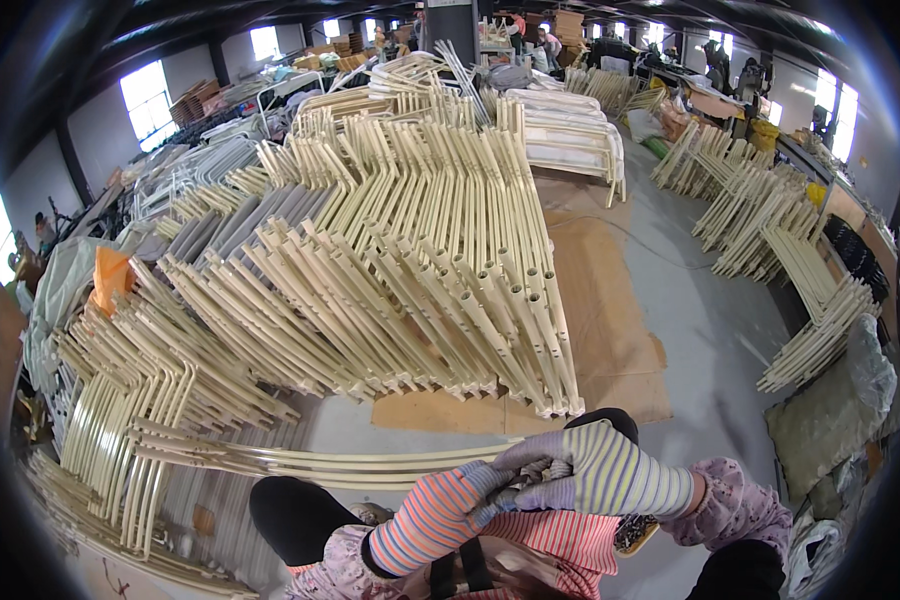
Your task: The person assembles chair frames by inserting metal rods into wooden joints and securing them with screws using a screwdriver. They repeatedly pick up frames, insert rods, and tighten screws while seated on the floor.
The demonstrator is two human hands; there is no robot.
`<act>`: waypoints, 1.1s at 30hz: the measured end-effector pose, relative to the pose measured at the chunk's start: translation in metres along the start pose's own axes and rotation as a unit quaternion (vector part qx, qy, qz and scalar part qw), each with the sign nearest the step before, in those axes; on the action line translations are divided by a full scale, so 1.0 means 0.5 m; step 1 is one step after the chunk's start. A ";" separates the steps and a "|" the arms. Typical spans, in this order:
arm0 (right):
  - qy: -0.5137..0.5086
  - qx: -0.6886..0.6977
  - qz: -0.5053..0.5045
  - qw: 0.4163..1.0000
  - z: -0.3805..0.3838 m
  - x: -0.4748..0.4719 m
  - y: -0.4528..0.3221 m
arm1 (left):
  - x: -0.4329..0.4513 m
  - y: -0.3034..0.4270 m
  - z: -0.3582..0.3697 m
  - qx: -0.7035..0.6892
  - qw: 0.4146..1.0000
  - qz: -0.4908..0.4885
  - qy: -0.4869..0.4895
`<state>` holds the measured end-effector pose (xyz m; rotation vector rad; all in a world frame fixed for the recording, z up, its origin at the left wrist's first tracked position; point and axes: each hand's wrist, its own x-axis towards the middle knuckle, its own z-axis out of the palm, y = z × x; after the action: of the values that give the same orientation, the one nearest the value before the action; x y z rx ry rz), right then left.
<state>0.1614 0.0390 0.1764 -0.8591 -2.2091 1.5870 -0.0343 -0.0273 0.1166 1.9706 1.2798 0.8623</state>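
Note:
Close to my lap, my left hand (450, 504) wears an orange-and-blue striped glove, and my right hand (600, 469) wears a yellow-and-purple striped one. The gloved fingers meet, with small grey shapes between them; whether these are small parts or glove fingertips is unclear. Several long cream metal tubes (307, 459) lie across in front of me, their right ends passing behind my hands. Beyond them leans a big row of cream metal tube frames (390, 300) with drilled holes and open ends. Partly hidden under my right wrist is a container of small dark hardware (631, 531).
Flat cardboard (607, 300) covers the floor beneath and beside the row. More bent tube frames (131, 420) stand at the left. Bundled frames (765, 210) line the right side, near a plastic-wrapped sack (832, 420). A dark pillar (452, 34) and people are in the background.

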 end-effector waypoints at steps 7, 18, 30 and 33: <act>0.116 0.161 0.005 0.980 0.023 -0.007 0.005 | 0.006 0.013 0.045 -0.365 0.928 0.017 0.076; 0.123 -0.338 -0.150 0.921 0.004 -0.011 0.006 | 0.013 0.022 0.037 -0.170 0.978 -0.038 0.118; -0.033 -0.544 -0.289 0.787 -0.027 -0.039 0.003 | 0.034 0.043 0.049 0.038 0.998 0.052 0.004; -0.066 -0.616 -0.240 0.748 -0.055 -0.055 0.000 | 0.046 0.005 0.066 -0.041 0.996 0.075 -0.015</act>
<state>0.1979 0.0429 0.1893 -0.2867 -3.1077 -0.2353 0.0004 -0.0118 0.1035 2.0259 1.0728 0.9393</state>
